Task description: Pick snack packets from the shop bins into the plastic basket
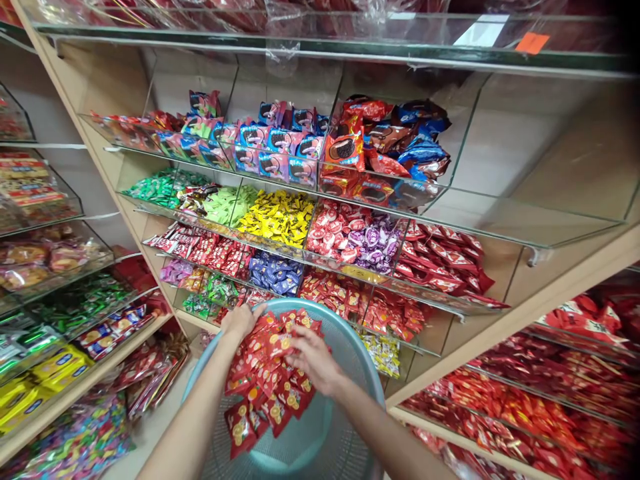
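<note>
A round teal plastic basket (367, 360) stands in front of the shelves, with a heap of small red candy packets (270, 373) in its upper left part. My left hand (240, 323) is at the basket's far left rim, its fingers closed over the edge beside the packets. Over the right side of the heap is my right hand (313, 357), fingers spread and touching the packets, with none gripped between them. The lower part of the basket's inside shows bare teal plastic.
Glass-fronted shelves (390, 280) hold sorted candies behind the basket. Wrapped cookies (345, 150) fill an upper bin. Side shelves with packaged sweets (60, 373) stand on the left, and more red packets (530, 400) on the right. A glass shelf edge (320, 47) crosses the top.
</note>
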Motion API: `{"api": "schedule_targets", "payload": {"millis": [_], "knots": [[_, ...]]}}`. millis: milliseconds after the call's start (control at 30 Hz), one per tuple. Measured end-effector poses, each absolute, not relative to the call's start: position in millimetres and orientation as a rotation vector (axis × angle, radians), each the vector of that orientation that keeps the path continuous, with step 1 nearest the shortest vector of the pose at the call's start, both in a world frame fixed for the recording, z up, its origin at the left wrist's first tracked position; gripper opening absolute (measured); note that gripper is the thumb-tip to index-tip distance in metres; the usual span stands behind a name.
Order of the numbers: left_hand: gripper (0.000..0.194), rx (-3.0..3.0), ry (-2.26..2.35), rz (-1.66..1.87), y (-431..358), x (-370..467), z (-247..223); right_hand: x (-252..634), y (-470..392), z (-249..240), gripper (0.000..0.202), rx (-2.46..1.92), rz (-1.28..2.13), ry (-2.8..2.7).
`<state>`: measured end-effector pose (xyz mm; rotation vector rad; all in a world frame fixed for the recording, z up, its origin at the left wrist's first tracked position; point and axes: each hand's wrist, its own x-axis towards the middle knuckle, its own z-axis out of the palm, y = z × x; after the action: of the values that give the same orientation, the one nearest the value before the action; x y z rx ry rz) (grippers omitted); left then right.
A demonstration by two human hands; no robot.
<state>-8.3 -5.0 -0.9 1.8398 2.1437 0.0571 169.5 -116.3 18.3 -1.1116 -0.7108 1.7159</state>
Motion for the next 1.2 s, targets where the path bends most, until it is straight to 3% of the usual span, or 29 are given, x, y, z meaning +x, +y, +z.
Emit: {"api": "schedule_targets", "payload": {"millis": [100,267,500,900,1200], "knots": [[0.081,1.846,2.139,0.054,-4.8,-8.5,-0.8,151.3,-140.5,9.1,0.025,-1.147,1.926,-0.645],[0.082,1.851,2.121,0.056,-4.3,-8.9,-0.7,134.6,-159.0,-9.7,0.026,-1.449,2.120,-0.715],[0.079,1.822,2.118,0.086,-3.9,-10.1,-2.4,99.7,-169.4,-20.2,0.014,-1.593,2.035,-0.768],[0.080,1.834,2.120,0.084,-2.6,-10.2,-1.7,84.9,-176.0,-32.8,0.042,-1.486,2.026,-0.672],[0.079,1.854,2.116,0.075,-2.7,-10.9,-1.3,76.2,-177.7,-43.2,0.051,-1.479,1.996,-0.768]]}}
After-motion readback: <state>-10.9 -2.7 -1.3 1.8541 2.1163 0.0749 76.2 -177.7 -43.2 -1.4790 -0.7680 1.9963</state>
